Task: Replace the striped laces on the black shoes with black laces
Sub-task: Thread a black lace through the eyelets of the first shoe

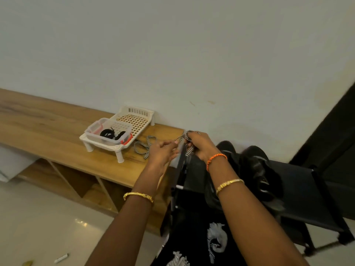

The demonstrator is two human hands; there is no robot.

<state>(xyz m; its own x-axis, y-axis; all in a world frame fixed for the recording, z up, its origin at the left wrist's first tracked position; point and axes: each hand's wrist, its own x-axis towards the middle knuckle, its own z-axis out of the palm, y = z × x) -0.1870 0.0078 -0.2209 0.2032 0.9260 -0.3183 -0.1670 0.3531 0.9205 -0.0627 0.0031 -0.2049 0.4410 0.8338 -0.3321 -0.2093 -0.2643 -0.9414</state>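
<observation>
My right hand [199, 145] grips a bunched black-and-white striped lace [189, 150] above the left end of a black rack. My left hand [163, 150] pinches the strand of that lace that runs between the two hands. A second striped lace [145, 147] lies loose on the wooden shelf top, just left of my left hand. Black laces [110, 133] lie coiled in a clear box [92, 131] with red clips. Two black shoes [257, 169] sit on the black rack, to the right of my right wrist, partly hidden by my arm.
The clear box sits on a white plastic grid stand [134, 120] against the wall. The wooden shelf unit [48, 127] has open compartments below. The black rack [299, 189] stands at right, with dark fabric behind it. Small scraps lie on the pale floor [61, 258].
</observation>
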